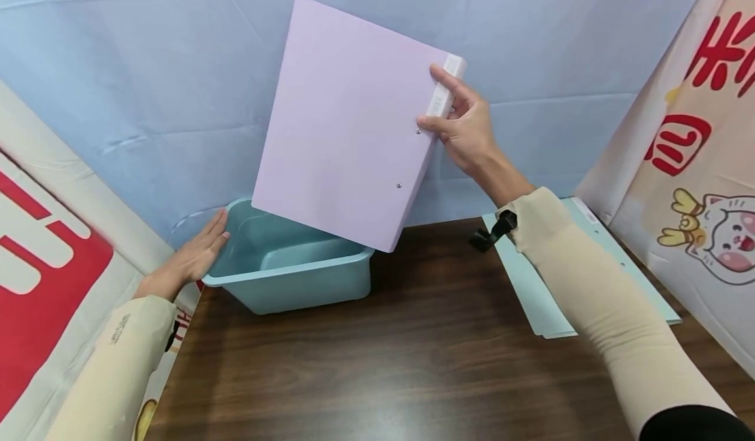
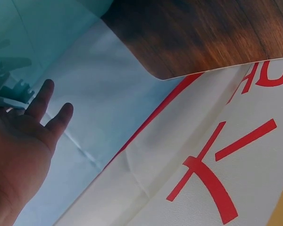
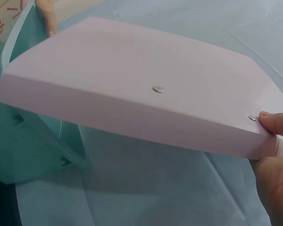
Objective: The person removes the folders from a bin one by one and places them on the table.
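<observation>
A pale purple ring binder (image 1: 348,120) hangs tilted in the air, its lower edge overlapping the bin's rim in the head view. My right hand (image 1: 468,130) grips its upper right corner by the spine, near the white label (image 1: 445,86), thumb on the cover. Two metal rivets (image 3: 158,89) show along the spine side. Below it a blue-green plastic bin (image 1: 312,290) stands on the table. At the bin's left end my left hand (image 1: 191,254) rests against the rim with fingers straight; in the left wrist view part of that hand (image 2: 26,150) is against the bin's edge.
A light green folder (image 1: 531,297) lies on the right of the brown wooden table (image 1: 436,362), partly behind my right sleeve. Blue cloth (image 1: 560,54) hangs behind the table. Printed banners (image 1: 696,218) with red characters stand at both sides. A black strap (image 1: 495,231) dangles at my right wrist.
</observation>
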`<state>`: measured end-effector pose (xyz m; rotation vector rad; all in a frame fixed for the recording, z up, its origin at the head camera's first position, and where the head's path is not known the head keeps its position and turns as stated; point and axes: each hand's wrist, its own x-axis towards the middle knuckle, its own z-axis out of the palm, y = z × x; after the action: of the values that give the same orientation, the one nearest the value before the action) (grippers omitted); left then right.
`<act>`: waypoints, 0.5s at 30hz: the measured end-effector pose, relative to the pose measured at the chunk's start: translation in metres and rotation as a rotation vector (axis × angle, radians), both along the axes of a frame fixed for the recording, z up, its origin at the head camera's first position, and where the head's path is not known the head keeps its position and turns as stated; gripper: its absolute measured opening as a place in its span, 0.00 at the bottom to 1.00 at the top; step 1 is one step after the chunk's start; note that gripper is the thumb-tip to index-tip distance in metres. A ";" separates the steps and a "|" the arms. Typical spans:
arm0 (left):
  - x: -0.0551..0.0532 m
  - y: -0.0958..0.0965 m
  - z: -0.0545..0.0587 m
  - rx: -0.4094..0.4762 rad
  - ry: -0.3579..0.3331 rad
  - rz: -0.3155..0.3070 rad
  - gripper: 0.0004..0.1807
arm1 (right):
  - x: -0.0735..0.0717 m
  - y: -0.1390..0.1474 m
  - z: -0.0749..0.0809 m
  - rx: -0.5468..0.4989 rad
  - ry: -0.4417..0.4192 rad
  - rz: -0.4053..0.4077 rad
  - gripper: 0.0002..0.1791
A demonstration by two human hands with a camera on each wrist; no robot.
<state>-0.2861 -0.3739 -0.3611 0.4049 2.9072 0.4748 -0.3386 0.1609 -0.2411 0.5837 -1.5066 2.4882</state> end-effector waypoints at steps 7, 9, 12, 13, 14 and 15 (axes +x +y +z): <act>0.000 0.000 0.000 0.003 -0.004 0.001 0.37 | 0.003 0.023 0.000 -0.060 -0.031 0.068 0.47; 0.001 0.001 0.000 0.003 -0.002 -0.002 0.37 | 0.003 0.030 -0.001 -0.070 -0.036 0.074 0.47; 0.003 0.002 0.000 0.003 0.006 -0.009 0.37 | 0.005 0.040 -0.002 -0.071 -0.038 0.081 0.47; 0.003 0.002 0.001 0.002 0.007 -0.010 0.37 | 0.005 0.043 -0.003 -0.072 -0.039 0.085 0.47; 0.004 0.003 0.001 0.000 0.009 -0.010 0.37 | 0.006 0.047 -0.003 -0.066 -0.039 0.087 0.47; 0.005 0.003 0.001 -0.001 0.008 -0.010 0.37 | 0.007 0.050 -0.004 -0.058 -0.038 0.090 0.47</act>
<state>-0.2816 -0.3707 -0.3602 0.4218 2.9113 0.4715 -0.3321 0.2112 -0.2448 0.6103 -1.4471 2.6153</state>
